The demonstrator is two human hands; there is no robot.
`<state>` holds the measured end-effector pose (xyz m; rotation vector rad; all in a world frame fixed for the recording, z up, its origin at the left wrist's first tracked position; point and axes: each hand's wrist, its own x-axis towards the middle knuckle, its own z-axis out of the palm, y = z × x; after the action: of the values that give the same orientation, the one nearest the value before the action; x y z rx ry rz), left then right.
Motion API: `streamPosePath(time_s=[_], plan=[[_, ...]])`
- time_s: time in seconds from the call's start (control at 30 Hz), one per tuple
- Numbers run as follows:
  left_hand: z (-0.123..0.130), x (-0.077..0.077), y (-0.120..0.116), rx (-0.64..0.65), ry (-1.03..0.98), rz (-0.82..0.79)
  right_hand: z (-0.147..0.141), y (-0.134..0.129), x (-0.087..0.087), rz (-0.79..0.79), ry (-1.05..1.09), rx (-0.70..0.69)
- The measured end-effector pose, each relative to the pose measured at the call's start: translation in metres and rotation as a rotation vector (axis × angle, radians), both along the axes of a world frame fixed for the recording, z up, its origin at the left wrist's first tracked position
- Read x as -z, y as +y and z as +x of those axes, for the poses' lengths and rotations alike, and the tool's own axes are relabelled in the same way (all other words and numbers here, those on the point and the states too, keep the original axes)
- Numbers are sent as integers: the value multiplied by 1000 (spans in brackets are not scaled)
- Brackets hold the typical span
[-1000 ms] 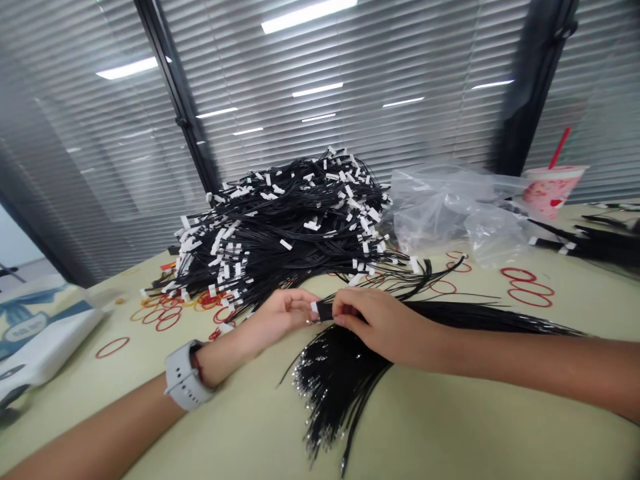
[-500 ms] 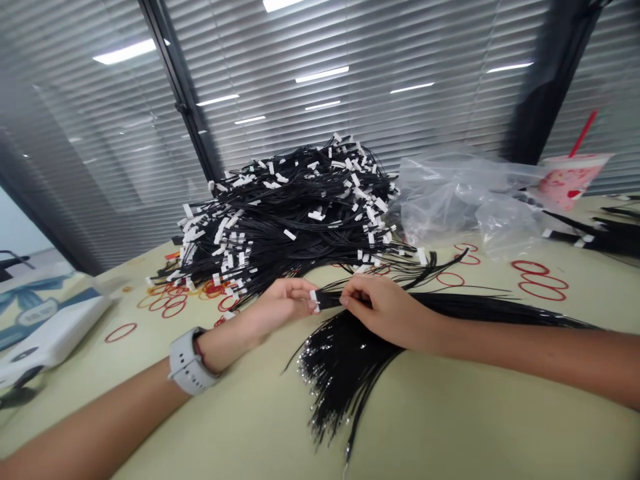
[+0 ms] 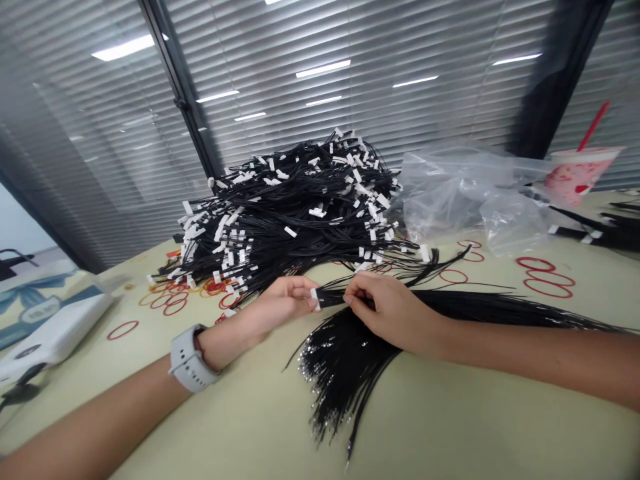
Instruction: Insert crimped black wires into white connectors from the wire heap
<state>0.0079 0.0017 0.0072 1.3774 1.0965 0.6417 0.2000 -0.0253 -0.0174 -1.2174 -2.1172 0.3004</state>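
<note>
My left hand (image 3: 287,301), with a grey watch on its wrist, pinches a white connector (image 3: 315,299) at the end of some black wires. Just right of it my right hand (image 3: 383,303) is closed on the same black wires (image 3: 331,298), its fingertips curled together. Below and behind my right hand lies a thick bundle of black wires (image 3: 340,373) with shiny metal tips fanned toward the front; its length runs off to the right behind my forearm. Beyond my hands rises a large heap of black wires with white connectors (image 3: 300,207).
Red and yellow rubber bands (image 3: 170,297) lie left of the heap, and more red bands (image 3: 547,277) lie right. Clear plastic bags (image 3: 465,193), a pink cup with a straw (image 3: 583,175) and more wires stand behind right. A white device (image 3: 55,337) sits at the left.
Both hands hold nearly the same pose and place on the wires. The view has shifted slightly.
</note>
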Motion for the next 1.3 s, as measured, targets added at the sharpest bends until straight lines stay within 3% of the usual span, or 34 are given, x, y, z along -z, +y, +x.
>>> streamPosePath(time_s=[0.3,0.63,0.93,1.3], plan=[[0,2,-2,21,-3,0,1,-1,1,18,-25,-38],[8,-6,-11,19,20,21,-2,0,-4,-36,6,-78],[5,-1,-9,38,-12,15,-1,-2,-3,-30,-19,-111],[5,-1,-11,80,-19,37,-1,-3,-2,-12,-35,-78]])
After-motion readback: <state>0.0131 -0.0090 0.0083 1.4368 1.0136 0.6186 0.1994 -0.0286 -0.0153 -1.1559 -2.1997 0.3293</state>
